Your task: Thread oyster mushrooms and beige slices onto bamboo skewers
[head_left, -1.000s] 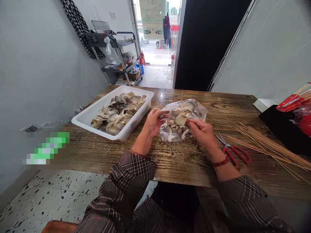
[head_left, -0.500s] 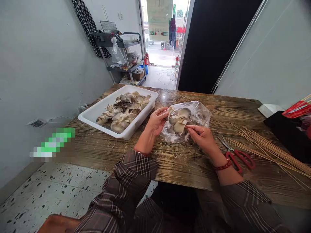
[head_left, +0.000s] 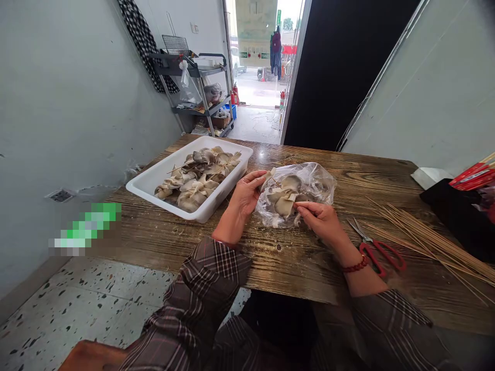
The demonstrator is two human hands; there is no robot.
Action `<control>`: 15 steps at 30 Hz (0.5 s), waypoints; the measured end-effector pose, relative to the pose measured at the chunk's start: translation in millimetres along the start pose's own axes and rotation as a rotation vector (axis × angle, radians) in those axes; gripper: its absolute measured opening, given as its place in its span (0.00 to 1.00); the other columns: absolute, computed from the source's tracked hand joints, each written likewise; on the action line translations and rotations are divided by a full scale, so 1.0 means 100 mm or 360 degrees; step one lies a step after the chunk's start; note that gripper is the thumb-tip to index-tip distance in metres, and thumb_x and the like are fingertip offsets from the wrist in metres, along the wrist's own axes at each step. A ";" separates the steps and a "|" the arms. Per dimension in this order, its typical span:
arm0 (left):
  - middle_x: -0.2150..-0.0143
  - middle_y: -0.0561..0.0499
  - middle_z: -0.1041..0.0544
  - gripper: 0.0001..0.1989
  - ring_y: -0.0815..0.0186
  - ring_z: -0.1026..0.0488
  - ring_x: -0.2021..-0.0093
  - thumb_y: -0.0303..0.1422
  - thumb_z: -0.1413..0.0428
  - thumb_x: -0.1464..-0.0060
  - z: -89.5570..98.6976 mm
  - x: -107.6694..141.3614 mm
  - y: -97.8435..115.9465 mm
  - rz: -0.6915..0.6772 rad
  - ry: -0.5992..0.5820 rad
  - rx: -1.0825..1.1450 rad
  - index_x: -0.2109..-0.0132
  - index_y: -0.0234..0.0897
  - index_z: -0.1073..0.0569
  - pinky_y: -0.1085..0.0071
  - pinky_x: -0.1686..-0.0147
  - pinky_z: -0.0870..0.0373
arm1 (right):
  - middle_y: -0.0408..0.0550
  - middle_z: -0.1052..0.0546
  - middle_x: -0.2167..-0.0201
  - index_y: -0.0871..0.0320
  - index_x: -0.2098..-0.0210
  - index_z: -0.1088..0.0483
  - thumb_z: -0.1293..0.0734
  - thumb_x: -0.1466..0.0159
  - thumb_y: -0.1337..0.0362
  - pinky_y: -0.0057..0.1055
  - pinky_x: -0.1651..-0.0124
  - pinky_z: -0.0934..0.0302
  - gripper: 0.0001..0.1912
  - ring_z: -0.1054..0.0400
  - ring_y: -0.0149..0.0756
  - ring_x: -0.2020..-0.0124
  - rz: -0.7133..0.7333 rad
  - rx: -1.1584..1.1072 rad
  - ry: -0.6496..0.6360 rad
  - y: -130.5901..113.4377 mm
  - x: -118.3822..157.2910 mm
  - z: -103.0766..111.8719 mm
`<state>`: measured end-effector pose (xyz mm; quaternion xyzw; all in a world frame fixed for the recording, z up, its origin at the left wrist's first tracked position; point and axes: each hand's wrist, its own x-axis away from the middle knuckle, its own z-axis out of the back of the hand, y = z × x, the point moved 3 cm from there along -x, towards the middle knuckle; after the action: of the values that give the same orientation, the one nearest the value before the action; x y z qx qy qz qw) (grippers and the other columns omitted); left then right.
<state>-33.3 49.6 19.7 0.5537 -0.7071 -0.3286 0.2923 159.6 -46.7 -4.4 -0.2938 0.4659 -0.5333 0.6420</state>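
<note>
Grey-beige oyster mushroom pieces [head_left: 285, 202] are threaded on a thin wooden skewer [head_left: 274, 179] above a clear plastic bag [head_left: 319, 180]. My left hand [head_left: 246, 195] is closed on a pale mushroom piece [head_left: 268, 179] at the skewer's far-left tip. At the near-right end, my right hand [head_left: 320, 220] pinches where the skewer comes out of the mushrooms; the fingers hide most of that end. More mushrooms lie in and around the bag. To the left, a white plastic tray [head_left: 228, 191] contains several mushroom skewers [head_left: 193, 193].
Red-handled scissors [head_left: 377, 250] lie beside my right wrist. Many bare wooden skewers [head_left: 429, 234] spread across the table's right side. A black holder [head_left: 448, 211] with red-wrapped sticks [head_left: 474, 170] stands at the far right. A shelf cart [head_left: 197, 72] is beyond the table.
My left hand has drawn slightly left with a mushroom piece, away from the pieces grouped on the skewer. My right hand stays nearly in place. The view shifts slightly.
</note>
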 end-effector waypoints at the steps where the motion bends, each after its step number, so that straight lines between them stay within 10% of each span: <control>1: 0.69 0.52 0.20 0.10 0.72 0.26 0.70 0.23 0.35 0.61 0.00 0.00 0.00 0.0002 -0.0007 -0.0002 0.66 0.33 0.22 0.75 0.68 0.30 | 0.44 0.27 0.81 0.62 0.58 0.20 0.36 0.38 0.53 0.27 0.77 0.43 0.20 0.35 0.31 0.79 -0.0002 0.0006 -0.0001 0.00 0.00 0.00; 15: 0.68 0.53 0.22 0.17 0.72 0.26 0.70 0.23 0.32 0.64 0.02 -0.03 -0.02 -0.0059 0.0012 0.0013 0.64 0.33 0.26 0.74 0.68 0.31 | 0.44 0.29 0.83 0.63 0.56 0.21 0.36 0.37 0.53 0.26 0.78 0.48 0.22 0.39 0.30 0.81 -0.0020 0.0023 -0.0048 -0.02 0.01 0.00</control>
<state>-33.1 52.2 16.3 0.5692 -0.6968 -0.3291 0.2866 158.7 -47.7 -3.2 -0.3002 0.4505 -0.5361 0.6477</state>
